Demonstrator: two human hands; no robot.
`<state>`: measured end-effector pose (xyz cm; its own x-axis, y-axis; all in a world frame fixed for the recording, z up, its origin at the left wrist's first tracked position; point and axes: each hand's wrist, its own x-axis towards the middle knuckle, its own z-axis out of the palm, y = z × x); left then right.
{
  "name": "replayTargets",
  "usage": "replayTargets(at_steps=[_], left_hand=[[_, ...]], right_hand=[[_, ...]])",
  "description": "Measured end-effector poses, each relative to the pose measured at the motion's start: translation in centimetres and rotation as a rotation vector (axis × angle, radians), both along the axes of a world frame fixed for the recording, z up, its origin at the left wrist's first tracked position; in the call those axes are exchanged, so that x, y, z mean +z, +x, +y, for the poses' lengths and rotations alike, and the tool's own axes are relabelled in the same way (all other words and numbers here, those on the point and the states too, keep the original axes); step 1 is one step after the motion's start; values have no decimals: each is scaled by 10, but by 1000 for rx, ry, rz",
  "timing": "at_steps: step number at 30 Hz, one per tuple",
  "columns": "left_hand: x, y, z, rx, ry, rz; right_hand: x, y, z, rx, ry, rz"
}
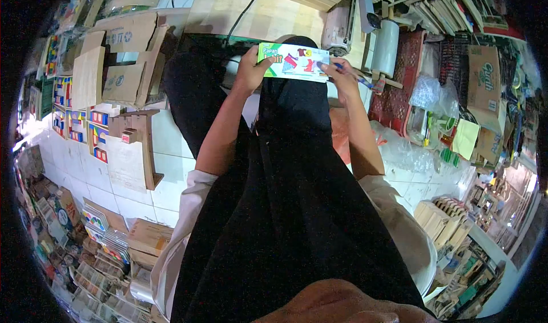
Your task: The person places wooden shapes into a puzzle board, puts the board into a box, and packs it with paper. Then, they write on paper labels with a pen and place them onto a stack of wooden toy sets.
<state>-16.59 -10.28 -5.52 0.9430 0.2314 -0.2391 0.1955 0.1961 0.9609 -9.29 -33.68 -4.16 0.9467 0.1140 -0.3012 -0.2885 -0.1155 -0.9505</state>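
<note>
Right now you have both hands clamped on the printed card, your left hand [249, 70] at its left end with the thumb across the front, your right hand [342, 82] at its right end. The printed card [294, 62] is at the upper middle of the frame, held level over your black clothing [297, 169], its "Papan" lettering facing up. A slim blue item [363, 82] sticks out by your right hand; you can't tell from this view what it is.

An open cardboard box [123, 83] stands at the upper left with its flaps spread; its contents are too hard to make out. Below it, shallow trays [91, 137] at the left of the frame carry red, yellow and blue blocks [100, 154]. Another cardboard box [484, 74] with green print sits at the upper right, its inside hidden from you. Near it lies a clear plastic bag [431, 91] around something pale.

Beyond your hands, a pale wooden worktop [228, 9] spans the top of the frame, with a black cable [244, 17] running across it. A plastic-wrapped roll [388, 47] stands just to its right. You have white floor tiles [171, 169] on either side, and flat boards with coloured shapes [105, 234] stacked at the lower left.
</note>
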Motion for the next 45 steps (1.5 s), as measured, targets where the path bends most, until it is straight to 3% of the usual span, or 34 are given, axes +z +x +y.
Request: replayTargets(at_steps=[2, 8, 12, 14, 18, 20, 22, 25, 27, 28, 30, 31, 32, 34, 36, 37, 38, 40, 45], left_hand=[[-1, -1, 2, 3, -18, 2], [-1, -1, 2, 29, 4, -13], [-4, -1, 2, 45, -17, -39], [5, -1, 2, 69, 49, -40], [11, -1, 2, 42, -21, -67], [5, 0, 3, -8, 33, -34], [3, -1, 2, 6, 18, -54], [-12, 0, 2, 44, -16, -78], [-6, 1, 2, 64, -37, -70], [-3, -1, 2, 80, -63, -55], [-3, -2, 4, 44, -17, -44], [-3, 0, 5, 13, 32, -39], [-5, 0, 5, 14, 24, -26], [-10, 0, 3, 28, 90, -99], [-8, 0, 1, 56, 55, -75], [-4, 1, 0, 52, 41, -56], [-2, 1, 0, 48, 28, -37], [-9, 1, 2, 9, 98, -21], [-6, -1, -2, 37, 120, -27]], right_hand=[[-2, -1, 1, -15, 184, 161], [13, 0, -3, -44, 107, -71], [33, 3, -13, 68, -116, -282], [71, 6, -6, -65, -200, -319], [131, 67, -1, -120, 42, -643], [163, 111, 16, -176, 291, -688], [183, 149, 35, -153, 378, -679], [183, 206, 47, -161, 301, -620], [179, 228, 49, -157, 27, -535], [182, 221, 49, -157, 25, -531], [192, 199, 50, -257, -416, -923], [170, 217, 32, -220, -112, -1102], [171, 199, 34, -213, -119, -1090], [169, 150, 32, -13, 229, -623], [120, 121, 22, 185, -302, -572], [97, 89, 38, 193, 30, -411], [93, 54, 53, 185, 118, -181], [52, 20, 54, 366, 135, -173], [20, -19, 55, 408, 73, -295]])
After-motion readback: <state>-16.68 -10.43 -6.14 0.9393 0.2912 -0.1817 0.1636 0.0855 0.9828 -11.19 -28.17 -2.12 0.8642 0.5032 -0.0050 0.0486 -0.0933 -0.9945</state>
